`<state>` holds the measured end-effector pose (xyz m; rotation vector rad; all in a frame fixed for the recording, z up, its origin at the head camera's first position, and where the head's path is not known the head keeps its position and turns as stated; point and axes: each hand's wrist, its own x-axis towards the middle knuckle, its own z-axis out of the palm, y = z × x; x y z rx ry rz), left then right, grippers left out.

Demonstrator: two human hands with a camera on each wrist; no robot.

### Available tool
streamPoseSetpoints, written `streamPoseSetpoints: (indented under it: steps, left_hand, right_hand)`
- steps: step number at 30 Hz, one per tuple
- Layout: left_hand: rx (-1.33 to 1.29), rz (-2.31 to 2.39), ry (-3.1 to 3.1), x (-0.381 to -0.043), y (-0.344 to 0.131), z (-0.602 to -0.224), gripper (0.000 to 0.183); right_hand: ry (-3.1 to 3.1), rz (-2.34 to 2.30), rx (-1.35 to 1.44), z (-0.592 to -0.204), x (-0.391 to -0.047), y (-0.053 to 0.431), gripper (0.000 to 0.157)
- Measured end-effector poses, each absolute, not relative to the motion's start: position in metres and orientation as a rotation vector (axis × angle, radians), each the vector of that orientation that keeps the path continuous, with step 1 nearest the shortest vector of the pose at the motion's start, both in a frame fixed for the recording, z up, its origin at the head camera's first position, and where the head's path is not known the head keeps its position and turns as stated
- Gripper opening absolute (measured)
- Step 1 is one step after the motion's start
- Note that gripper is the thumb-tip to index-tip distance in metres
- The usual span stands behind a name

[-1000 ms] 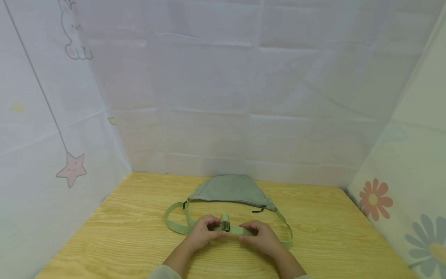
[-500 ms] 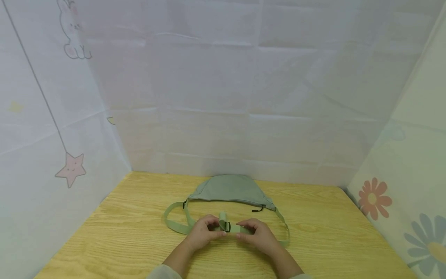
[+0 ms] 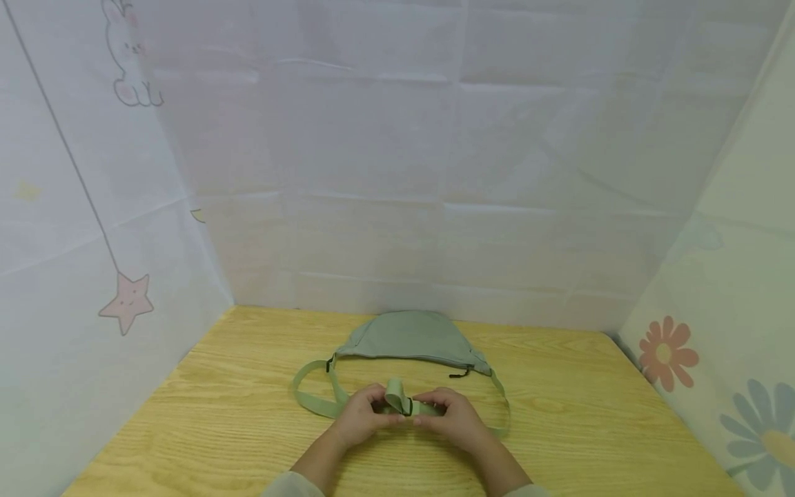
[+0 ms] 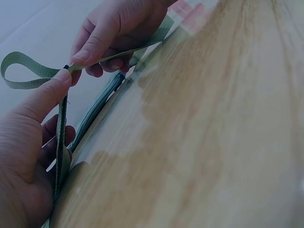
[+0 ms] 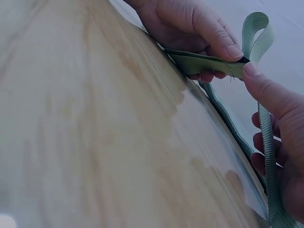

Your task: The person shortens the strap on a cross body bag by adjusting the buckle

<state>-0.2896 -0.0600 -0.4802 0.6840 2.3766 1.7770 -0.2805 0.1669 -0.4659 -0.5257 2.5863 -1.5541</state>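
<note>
Clearly, the long pale-green woven strap [image 3: 315, 406], attached to both ends of the soft grey-green crescent-shaped fabric bag [image 3: 406, 338], is held on the bag's near side. The left hand [image 3: 359, 417] pinches it between thumb and fingers beside a small black buckle [image 3: 408, 407]; the right hand [image 3: 456, 420] pinches it just across the buckle, thumb tips nearly meeting. The buckle looks like a slider, though fingertips partly cover it. A raised strap loop [image 3: 394, 393] rises there. Beneath the bag is the yellow wood-grain tabletop [image 3: 596, 414]; behind it, a creased whitish sheet [image 3: 373, 172].
</note>
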Motion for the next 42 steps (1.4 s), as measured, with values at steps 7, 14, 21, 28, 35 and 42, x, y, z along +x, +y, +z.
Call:
streamPoseSetpoints:
  steps: [7,14,21,28,35,42]
  left_hand:
    - [0.684,1.808,2.338,-0.2878,-0.0594,-0.4786,0.025]
    - [0.659,1.805,2.334,-0.2863,-0.0583,-0.4771,0.028]
    - [0.668,1.775,2.342,-0.288,-0.0592,-0.4799,0.031]
    - [0.712,1.745,2.383,-0.2872,-0.0604,-0.4787,0.03]
    - [0.717,1.679,2.438,-0.2871,-0.0617,-0.4758,0.028]
    - [0.705,1.653,2.466,-0.2891,-0.0624,-0.4761,0.023]
  right_hand:
    - [2.61,-1.514,-0.568,-0.4678,-0.2833,0.1644,0.042]
    - [2.626,-1.491,-0.602,-0.4688,-0.2833,0.1619,0.045]
    - [2.64,-1.477,-0.615,-0.4683,-0.2827,0.1603,0.045]
    - [2.652,-1.472,-0.62,-0.4693,-0.282,0.16,0.041]
    - [2.676,-1.466,-0.647,-0.4713,-0.2819,0.1604,0.039]
    - [2.7,-1.446,-0.663,-0.4717,-0.2823,0.1607,0.04]
